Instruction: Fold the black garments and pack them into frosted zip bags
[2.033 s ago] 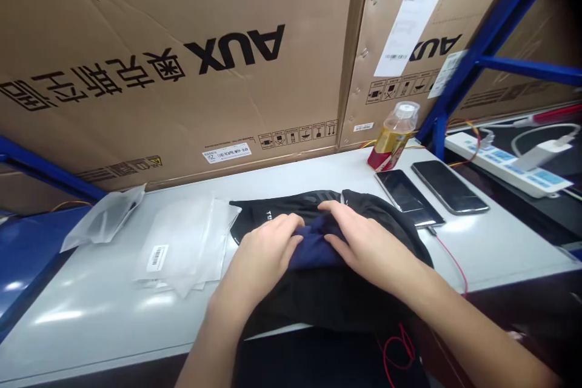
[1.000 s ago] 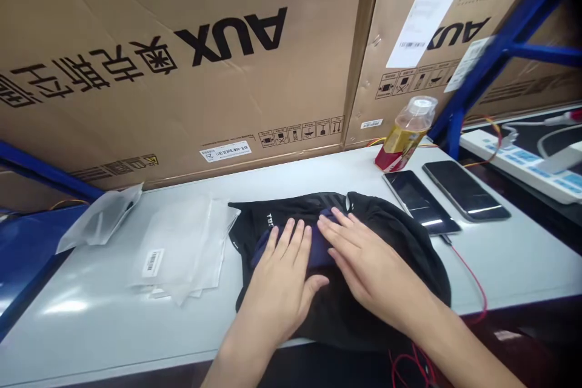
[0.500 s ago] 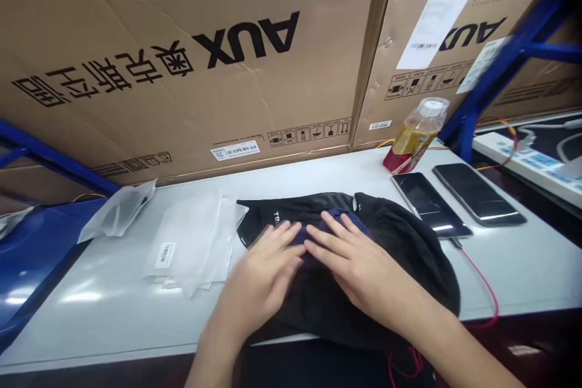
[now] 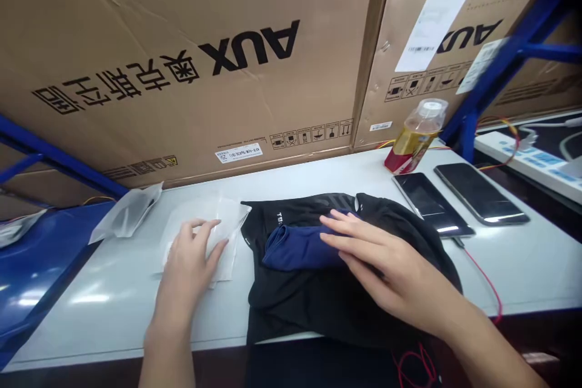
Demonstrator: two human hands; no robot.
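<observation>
My left hand [image 4: 193, 260] is over a stack of frosted plastic bags [image 4: 227, 221], its fingers apart and bent, the tips at the top bag; I cannot tell whether they grip it. My right hand [image 4: 377, 254] lies with fingers stretched out over the right end of a folded navy blue cloth item [image 4: 295, 248]. That cloth rests on a black garment [image 4: 291, 294] with small white lettering, spread on the table and hanging over its front edge. The right palm hides part of both fabrics.
A drink bottle [image 4: 416, 136] and two phones [image 4: 430, 203] stand and lie on the right of the white table [image 4: 113, 315]; a red cable [image 4: 484, 279] runs from one. Another plastic bag [image 4: 127, 212] lies at left. Large cartons [image 4: 182, 6] and blue metal struts [image 4: 500, 73] border the back.
My left hand has moved left from the navy cloth to the plastic bags, uncovering the cloth. My right hand has stayed over the cloth, shifted slightly right.
</observation>
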